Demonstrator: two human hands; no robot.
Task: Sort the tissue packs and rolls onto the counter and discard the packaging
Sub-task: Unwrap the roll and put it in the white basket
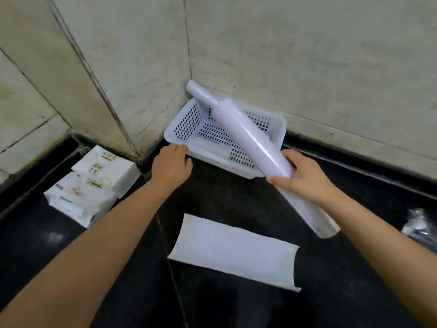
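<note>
Your right hand (305, 178) fingers wrap the long wrapped roll (250, 136), hiding its middle. Your left hand (171, 165) fingertips curl on the basket (186, 121) rim, grip unclear.

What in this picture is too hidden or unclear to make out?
All in the head view:
- Printed labels on the tissue packs: too small and blurred to read.
- Shiny object at the right edge: cut off by the frame, identity unclear.
- Basket contents: partly hidden by the long roll crossing it.
- Roll's middle: covered by the right hand.
- Left hand fingertips: contact with the basket rim uncertain.
</note>
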